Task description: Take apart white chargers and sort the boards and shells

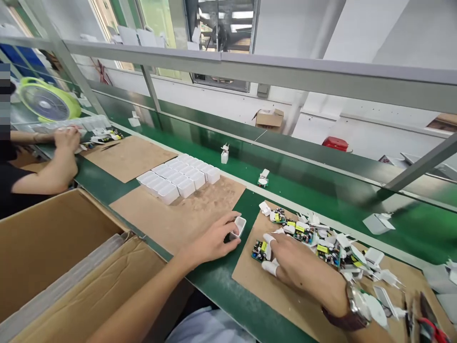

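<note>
My left hand [217, 238] has its fingers closed around a small white open-topped plastic case [240, 226], at the gap between two brown boards. White finger covers show on my right hand [289, 259], which wears a wristwatch [357, 305]. Its fingers grip a small circuit board [259, 249] with a yellow component, just above the right-hand brown board [250, 274]. Beyond that hand lies a pile of circuit boards with white plug parts [323, 243]. Rows of white plastic cases [178, 176] stand on the brown board [160, 224] to the left.
A green conveyor belt [246, 174] runs behind the bench, carrying a few white pieces. An open cardboard box [117, 267] stands at my left. Red-handled pliers [428, 326] lie at lower right. A co-worker's hands [67, 138] and a green fan [46, 100] are farther left.
</note>
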`<action>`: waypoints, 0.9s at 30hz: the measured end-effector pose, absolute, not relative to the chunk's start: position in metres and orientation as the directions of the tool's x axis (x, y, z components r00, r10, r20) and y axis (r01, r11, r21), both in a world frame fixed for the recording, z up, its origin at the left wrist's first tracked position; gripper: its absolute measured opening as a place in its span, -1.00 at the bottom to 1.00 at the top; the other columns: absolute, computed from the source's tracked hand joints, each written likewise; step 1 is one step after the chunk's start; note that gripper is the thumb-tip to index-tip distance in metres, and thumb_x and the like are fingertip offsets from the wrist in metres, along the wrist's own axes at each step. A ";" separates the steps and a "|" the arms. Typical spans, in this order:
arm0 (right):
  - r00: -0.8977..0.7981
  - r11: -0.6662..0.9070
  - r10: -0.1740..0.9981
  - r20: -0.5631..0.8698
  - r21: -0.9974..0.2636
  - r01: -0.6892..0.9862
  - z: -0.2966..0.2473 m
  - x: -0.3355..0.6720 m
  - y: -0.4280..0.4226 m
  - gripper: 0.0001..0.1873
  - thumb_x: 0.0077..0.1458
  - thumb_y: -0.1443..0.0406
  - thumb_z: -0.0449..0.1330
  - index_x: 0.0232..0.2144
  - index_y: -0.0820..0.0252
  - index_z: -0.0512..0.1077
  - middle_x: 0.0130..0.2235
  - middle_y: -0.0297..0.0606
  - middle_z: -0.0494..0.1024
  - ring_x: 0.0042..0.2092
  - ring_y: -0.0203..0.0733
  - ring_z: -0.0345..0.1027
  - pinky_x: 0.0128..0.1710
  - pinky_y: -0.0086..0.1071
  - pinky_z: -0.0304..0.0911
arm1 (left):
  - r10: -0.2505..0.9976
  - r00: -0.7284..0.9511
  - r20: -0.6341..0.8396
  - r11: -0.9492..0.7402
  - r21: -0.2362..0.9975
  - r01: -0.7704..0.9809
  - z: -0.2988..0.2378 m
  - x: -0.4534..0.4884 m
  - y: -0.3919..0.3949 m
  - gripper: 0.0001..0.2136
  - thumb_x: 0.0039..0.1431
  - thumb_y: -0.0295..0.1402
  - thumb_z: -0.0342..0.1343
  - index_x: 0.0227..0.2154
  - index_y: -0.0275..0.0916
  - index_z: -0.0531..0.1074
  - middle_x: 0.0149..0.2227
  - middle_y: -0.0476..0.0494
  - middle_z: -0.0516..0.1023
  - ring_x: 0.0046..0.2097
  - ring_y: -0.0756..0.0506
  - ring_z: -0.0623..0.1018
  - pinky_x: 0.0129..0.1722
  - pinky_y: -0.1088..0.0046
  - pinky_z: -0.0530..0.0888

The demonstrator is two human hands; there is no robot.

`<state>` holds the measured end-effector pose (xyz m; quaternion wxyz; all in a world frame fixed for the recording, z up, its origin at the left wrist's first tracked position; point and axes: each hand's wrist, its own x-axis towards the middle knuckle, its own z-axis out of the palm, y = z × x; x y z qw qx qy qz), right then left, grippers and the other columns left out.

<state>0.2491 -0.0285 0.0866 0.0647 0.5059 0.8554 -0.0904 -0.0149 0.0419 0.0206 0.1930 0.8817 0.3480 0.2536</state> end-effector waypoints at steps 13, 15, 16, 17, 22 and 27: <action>-0.526 0.509 0.838 -0.147 -0.140 0.849 0.062 0.259 -0.021 -0.65 0.06 0.55 0.08 -0.11 0.24 0.42 -0.12 -0.05 0.52 -0.09 0.06 0.42 -0.08 -0.12 0.39 | 0.718 0.435 0.543 -0.696 0.567 0.441 -0.005 -0.013 0.028 -0.69 0.39 -0.57 -0.05 0.05 -0.14 0.45 0.20 -0.28 0.43 0.24 -0.20 0.49 0.20 0.22 0.52; -0.563 0.549 0.826 -0.041 -0.170 0.818 0.065 0.262 -0.021 -0.59 0.10 0.54 0.06 -0.01 0.22 0.39 -0.07 -0.04 0.50 -0.04 0.07 0.40 -0.05 -0.09 0.40 | 0.710 0.387 0.589 -0.700 0.526 0.483 -0.005 -0.013 0.028 -0.75 0.39 -0.56 -0.02 -0.05 -0.17 0.50 0.22 -0.31 0.40 0.27 -0.25 0.45 0.21 0.15 0.51; -0.573 0.562 0.820 -0.009 -0.182 0.807 0.066 0.262 -0.021 -0.54 0.12 0.54 0.05 0.06 0.22 0.36 -0.04 -0.02 0.48 0.00 0.08 0.38 -0.03 -0.07 0.40 | 0.714 0.379 0.589 -0.693 0.516 0.504 -0.005 -0.014 0.028 -0.81 0.39 -0.51 0.04 -0.07 -0.17 0.50 0.23 -0.32 0.38 0.28 -0.28 0.44 0.21 0.11 0.50; -0.576 0.567 0.817 0.005 -0.193 0.801 0.067 0.260 -0.021 -0.49 0.12 0.54 0.05 0.12 0.23 0.32 -0.01 0.00 0.47 0.03 0.10 0.37 -0.02 -0.05 0.41 | 0.722 0.382 0.578 -0.684 0.511 0.521 -0.006 -0.014 0.028 -0.87 0.38 -0.45 0.11 -0.10 -0.18 0.50 0.25 -0.33 0.37 0.28 -0.31 0.44 0.21 0.08 0.51; -0.569 0.550 0.821 -0.036 -0.218 0.807 0.067 0.255 -0.023 -0.41 0.10 0.55 0.05 0.20 0.28 0.26 0.02 0.04 0.45 0.04 0.13 0.37 -0.02 -0.02 0.42 | 0.758 0.424 0.496 -0.652 0.555 0.516 -0.011 -0.016 0.026 -0.85 0.32 -0.26 0.26 -0.25 -0.20 0.44 0.26 -0.33 0.37 0.20 -0.31 0.53 0.16 0.10 0.57; -0.550 0.530 0.835 -0.016 -0.243 0.812 0.053 0.264 -0.028 -0.53 0.14 0.52 0.09 0.08 0.17 0.35 -0.06 -0.09 0.50 -0.07 0.01 0.42 -0.07 -0.14 0.41 | 0.781 0.429 0.453 -0.622 0.631 0.464 -0.012 -0.017 0.025 -0.75 0.32 -0.40 0.20 0.01 -0.16 0.37 0.25 -0.31 0.37 0.26 -0.25 0.51 0.20 0.21 0.56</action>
